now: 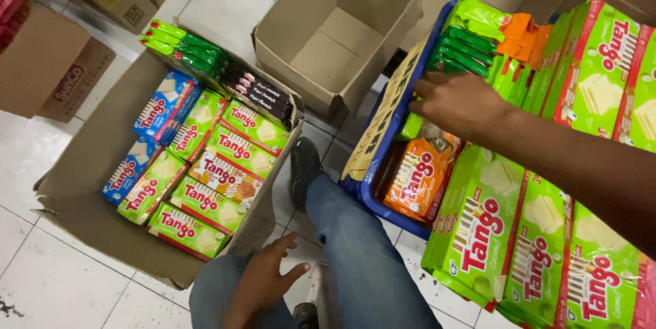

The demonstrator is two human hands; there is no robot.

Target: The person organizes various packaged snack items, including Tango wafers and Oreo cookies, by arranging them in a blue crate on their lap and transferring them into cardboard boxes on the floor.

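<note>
With the left hand (263, 281) resting slack on the knee, the right hand (454, 102), fingers spread flat on green wafer packs (502, 73) inside the blue crate's (379, 139) far edge, should pinch one squarely.

The person wears blue denim jeans (355, 254) — faded, creased at the knee — and a dark grey lace-up shoe (303, 168) toward 12 o'clock. Both the left hand (263, 281) and right hand (454, 103) are bare — no sleeves, gloves or rings visible.
</note>
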